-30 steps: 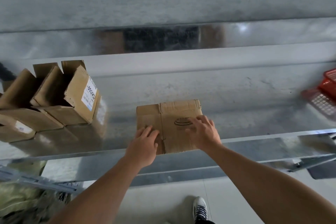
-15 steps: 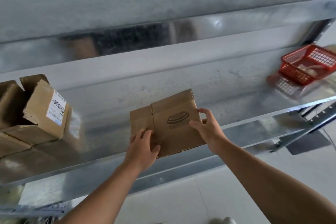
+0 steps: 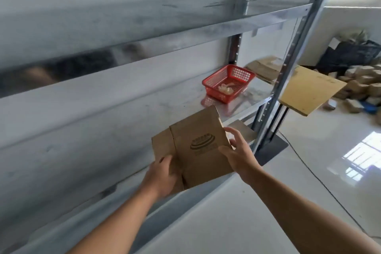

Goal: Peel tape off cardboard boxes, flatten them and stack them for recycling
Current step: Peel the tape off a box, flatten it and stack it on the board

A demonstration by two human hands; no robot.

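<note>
A flattened brown cardboard box (image 3: 195, 148) with a dark printed logo is held tilted in the air, just above the front edge of the metal shelf (image 3: 103, 130). My left hand (image 3: 162, 177) grips its lower left corner, thumb on top. My right hand (image 3: 239, 152) holds its right edge, thumb on the printed face and fingers curled behind. Past the shelf's right post, a flat cardboard sheet (image 3: 309, 90) sticks out, and more flattened cardboard (image 3: 266, 68) lies behind it.
A red plastic basket (image 3: 226, 82) with crumpled clear tape inside sits at the shelf's right end. An upper shelf (image 3: 144, 18) hangs overhead. Steel posts (image 3: 288, 64) stand on the right. Many small boxes and a dark bag (image 3: 358, 80) are piled on the floor far right.
Both hands have lifted the flattened box off the shelf and carried it to the right. The view has swung right, so the standing boxes on the left have gone out of frame.
</note>
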